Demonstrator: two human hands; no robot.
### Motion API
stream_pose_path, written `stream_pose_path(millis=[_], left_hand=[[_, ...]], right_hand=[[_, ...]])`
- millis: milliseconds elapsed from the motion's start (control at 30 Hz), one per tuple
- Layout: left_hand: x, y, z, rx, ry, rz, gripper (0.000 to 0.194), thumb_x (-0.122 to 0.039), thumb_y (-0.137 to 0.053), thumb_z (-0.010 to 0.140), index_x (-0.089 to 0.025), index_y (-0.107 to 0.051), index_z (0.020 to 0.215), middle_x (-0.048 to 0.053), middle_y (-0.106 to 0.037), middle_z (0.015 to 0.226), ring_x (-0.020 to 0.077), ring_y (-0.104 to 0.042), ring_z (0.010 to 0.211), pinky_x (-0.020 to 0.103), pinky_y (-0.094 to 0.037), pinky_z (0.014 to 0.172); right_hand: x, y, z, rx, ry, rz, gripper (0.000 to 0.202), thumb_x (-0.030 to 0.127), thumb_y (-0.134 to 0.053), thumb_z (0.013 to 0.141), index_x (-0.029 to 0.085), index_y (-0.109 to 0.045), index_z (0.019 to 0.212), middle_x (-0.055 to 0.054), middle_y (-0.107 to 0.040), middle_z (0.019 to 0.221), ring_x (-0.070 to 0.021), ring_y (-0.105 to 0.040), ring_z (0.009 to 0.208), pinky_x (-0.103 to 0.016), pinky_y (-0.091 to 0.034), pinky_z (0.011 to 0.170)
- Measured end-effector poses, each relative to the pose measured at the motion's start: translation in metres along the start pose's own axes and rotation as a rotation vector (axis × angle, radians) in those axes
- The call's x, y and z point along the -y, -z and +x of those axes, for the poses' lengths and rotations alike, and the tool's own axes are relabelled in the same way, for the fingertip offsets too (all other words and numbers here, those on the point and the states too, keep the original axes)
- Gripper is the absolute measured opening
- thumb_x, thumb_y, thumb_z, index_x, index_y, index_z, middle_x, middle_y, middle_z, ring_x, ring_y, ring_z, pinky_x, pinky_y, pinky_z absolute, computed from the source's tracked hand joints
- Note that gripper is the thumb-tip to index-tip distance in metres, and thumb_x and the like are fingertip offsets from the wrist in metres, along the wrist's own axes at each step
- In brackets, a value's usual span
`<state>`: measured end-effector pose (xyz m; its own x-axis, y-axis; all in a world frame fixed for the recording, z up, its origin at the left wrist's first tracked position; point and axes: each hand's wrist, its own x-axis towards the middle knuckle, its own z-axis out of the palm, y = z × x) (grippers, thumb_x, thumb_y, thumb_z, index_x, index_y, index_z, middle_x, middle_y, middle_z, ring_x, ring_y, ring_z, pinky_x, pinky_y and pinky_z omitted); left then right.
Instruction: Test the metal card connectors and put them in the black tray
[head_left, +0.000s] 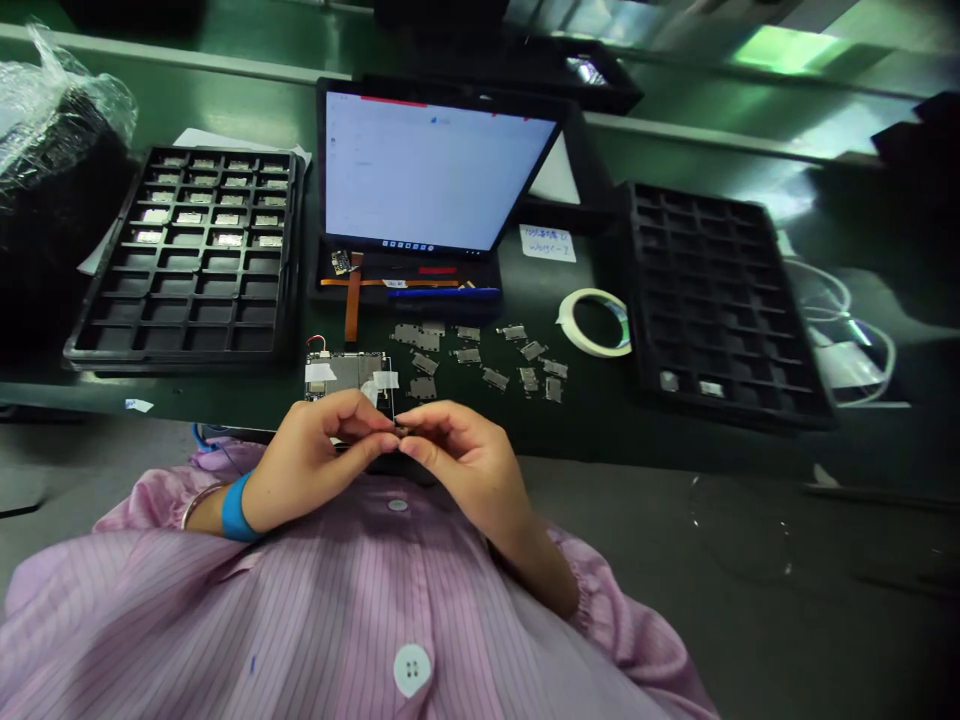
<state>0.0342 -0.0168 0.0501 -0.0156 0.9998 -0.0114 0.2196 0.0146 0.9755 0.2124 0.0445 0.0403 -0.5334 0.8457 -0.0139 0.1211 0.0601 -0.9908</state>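
My left hand [319,450] and my right hand [469,455] meet at the table's front edge, fingertips pinched together around a small part [403,431] that my fingers mostly cover. Its kind cannot be made out. Just beyond my left hand lies a circuit board [349,370] with white tape pieces and a thin red wire. Several small metal plates [495,378] are scattered on the green table past my right hand. An orange flex cable [352,305] runs from a small module [341,262] toward the board.
A laptop [435,170] stands open at the back, a blue pen [442,293] along its front. At left is a black compartment tray [180,300] with several metal modules; at right, another black tray [727,300] holds two small parts. A tape roll [574,335] lies beside it.
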Motion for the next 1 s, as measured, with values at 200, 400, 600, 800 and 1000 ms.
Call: stream_pose_path(millis=[200,400,600,800,1000], left_hand=[[0.027,-0.003,0.018,-0.217,-0.222,0.675,0.029,-0.03,-0.06,0.093,-0.017,-0.06,0.118,0.012,-0.069,0.118,0.0298,-0.061,0.117,0.047,-0.05,0.099],[0.014,0.024,0.051,-0.135,-0.399,0.955,0.027,-0.025,-0.053,0.096,-0.012,-0.064,0.116,0.016,-0.065,0.124,0.0317,-0.052,0.129,0.05,-0.045,0.106],[0.0,0.055,0.146,-0.084,-0.586,1.207,0.056,-0.027,-0.066,0.087,-0.013,-0.05,0.139,0.019,-0.023,0.16,0.037,-0.013,0.15,0.064,-0.008,0.119],[0.014,0.059,0.185,-0.086,-0.601,1.316,0.061,-0.035,-0.066,0.088,-0.014,-0.048,0.142,0.019,-0.016,0.162,0.0357,-0.01,0.15,0.064,-0.007,0.118],[-0.005,0.057,0.139,-0.229,-0.496,1.311,0.058,-0.028,-0.062,0.09,-0.012,-0.045,0.143,0.02,-0.02,0.161,0.0378,-0.009,0.15,0.064,-0.01,0.118]], right_hand=[[-0.023,0.008,0.041,-0.257,0.028,-0.081,0.014,0.027,-0.065,0.085,0.022,-0.062,0.098,0.002,-0.063,0.074,-0.0119,-0.059,0.058,-0.025,-0.049,0.053],[-0.03,0.02,0.069,-0.236,0.038,-0.152,0.016,0.027,-0.061,0.085,0.02,-0.068,0.098,-0.002,-0.067,0.08,-0.0148,-0.062,0.068,-0.027,-0.051,0.059],[-0.024,0.018,0.065,-0.296,0.065,-0.059,0.021,0.032,-0.063,0.084,0.019,-0.069,0.099,-0.003,-0.069,0.084,-0.0139,-0.059,0.064,-0.025,-0.049,0.053],[-0.029,0.022,0.057,-0.291,0.051,-0.046,0.022,0.034,-0.063,0.084,0.019,-0.069,0.099,-0.004,-0.068,0.082,-0.0141,-0.06,0.064,-0.023,-0.048,0.049],[-0.037,0.02,0.056,-0.286,0.035,-0.021,0.022,0.035,-0.064,0.084,0.019,-0.068,0.1,-0.003,-0.066,0.08,-0.013,-0.06,0.061,-0.021,-0.047,0.045]])
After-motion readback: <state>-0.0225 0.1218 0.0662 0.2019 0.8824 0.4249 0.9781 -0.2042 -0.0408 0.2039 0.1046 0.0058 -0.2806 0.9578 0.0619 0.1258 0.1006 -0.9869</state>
